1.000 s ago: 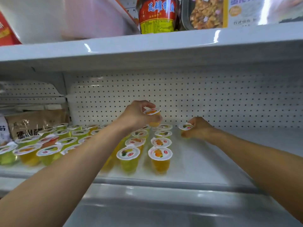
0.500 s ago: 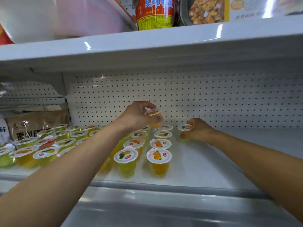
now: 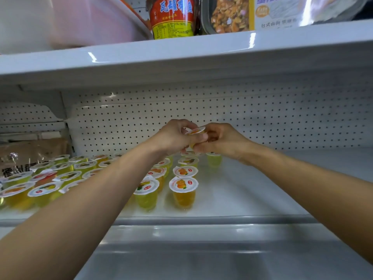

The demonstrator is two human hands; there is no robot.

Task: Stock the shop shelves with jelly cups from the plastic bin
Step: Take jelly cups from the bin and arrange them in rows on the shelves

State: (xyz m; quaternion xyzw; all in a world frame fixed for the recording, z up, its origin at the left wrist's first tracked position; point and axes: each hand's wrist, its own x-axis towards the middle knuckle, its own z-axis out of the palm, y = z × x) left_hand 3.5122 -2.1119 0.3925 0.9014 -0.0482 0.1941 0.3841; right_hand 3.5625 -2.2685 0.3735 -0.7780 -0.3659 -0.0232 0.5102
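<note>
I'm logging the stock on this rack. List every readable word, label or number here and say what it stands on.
"瓦罐", then characters I cannot make out, in blue on the red label: jar on the upper shelf.
The jar's yellow panel: print too small to read.
"台式", with blurred characters after it: meal pack on the upper shelf.
"德州", the rest cut off: brown bag at left.
jelly cup lids: red logo too small to read.

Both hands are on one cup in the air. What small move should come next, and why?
Probably the right hand takes the held cup from the left hand and sets it on the bare shelf just in front of the green cup, which stands alone starting a new column.
</note>
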